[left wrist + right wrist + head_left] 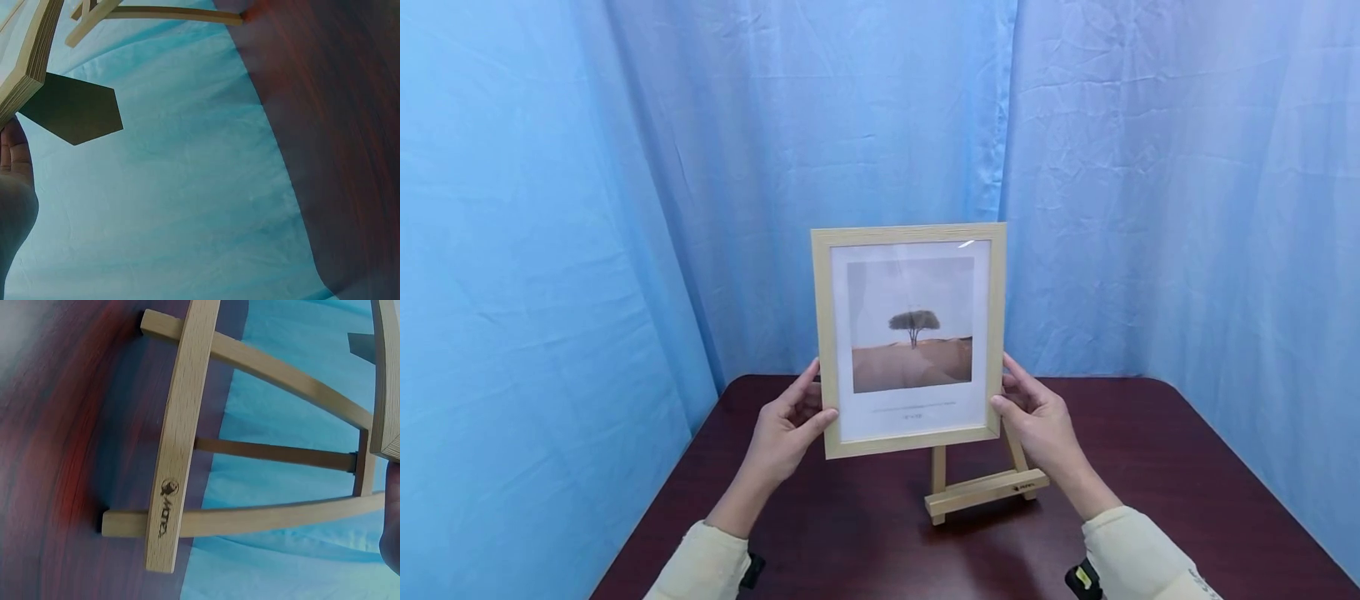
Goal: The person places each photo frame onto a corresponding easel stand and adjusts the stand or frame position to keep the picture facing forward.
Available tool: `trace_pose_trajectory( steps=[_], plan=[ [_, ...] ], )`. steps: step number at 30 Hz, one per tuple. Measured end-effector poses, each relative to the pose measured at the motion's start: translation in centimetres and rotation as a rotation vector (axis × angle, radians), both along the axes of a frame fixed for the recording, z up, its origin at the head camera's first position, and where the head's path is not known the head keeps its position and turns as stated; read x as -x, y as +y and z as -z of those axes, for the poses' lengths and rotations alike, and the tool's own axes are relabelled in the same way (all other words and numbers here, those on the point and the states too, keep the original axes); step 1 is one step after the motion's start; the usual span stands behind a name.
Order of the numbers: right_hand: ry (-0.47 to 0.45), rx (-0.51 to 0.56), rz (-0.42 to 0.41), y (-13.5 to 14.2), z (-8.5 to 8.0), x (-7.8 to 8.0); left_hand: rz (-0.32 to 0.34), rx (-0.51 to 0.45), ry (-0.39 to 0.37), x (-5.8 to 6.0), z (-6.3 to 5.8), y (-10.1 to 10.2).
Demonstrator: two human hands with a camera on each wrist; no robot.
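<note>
A picture frame [910,417] with a pale wood border and a print of a lone tree is held up between both hands. My left hand [784,429] grips its lower left side, thumb on the front and fingers behind. On the lower right side my right hand [1037,417] grips it the same way. Behind and below the frame stands a small wooden easel [988,492], its upper part hidden by the frame in the head view. In the right wrist view the easel's ledge [181,437] bears a dark logo. A dark flap [78,109] juts from the frame's back.
The easel stands on a dark red-brown table [835,525] with rounded far corners. Light blue curtains [880,125] hang around the back and both sides of the table.
</note>
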State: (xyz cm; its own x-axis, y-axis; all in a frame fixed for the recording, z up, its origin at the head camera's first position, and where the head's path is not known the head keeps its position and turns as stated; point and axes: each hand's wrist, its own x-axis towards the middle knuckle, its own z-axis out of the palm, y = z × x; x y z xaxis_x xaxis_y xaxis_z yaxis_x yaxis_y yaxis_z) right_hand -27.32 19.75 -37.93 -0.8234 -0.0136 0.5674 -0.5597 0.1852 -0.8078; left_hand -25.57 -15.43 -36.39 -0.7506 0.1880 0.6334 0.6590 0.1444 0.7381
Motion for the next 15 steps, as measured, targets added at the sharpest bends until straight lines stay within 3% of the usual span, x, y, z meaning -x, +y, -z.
trace_pose_trajectory(
  steps=[15],
  plan=[
    [0.029, -0.036, 0.001, 3.0, 0.2, 0.0, 0.052, 0.011, -0.005, 0.5, 0.6, 2.4]
  ],
)
